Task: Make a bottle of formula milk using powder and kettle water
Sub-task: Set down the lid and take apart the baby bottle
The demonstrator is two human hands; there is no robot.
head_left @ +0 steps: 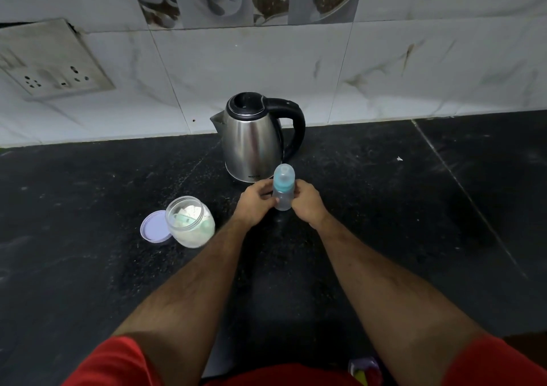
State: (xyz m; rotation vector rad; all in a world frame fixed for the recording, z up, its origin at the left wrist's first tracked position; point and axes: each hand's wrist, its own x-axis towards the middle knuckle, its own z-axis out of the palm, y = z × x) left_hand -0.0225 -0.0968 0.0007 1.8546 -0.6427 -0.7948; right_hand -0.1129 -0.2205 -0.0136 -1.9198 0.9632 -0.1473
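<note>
Bare forearms, short red sleeves (118, 362)

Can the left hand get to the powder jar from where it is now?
Probably yes. The jar stands open on the counter just left of the left hand, nothing between them, but that hand grips the bottle with the right hand, so it must let go first.

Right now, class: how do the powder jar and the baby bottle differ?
The powder jar is open, its lid lying beside it; the baby bottle is capped. The jar sits untouched; the bottle is gripped by the left hand and right hand. The jar is squat, the bottle slim. Both are see-through.
</note>
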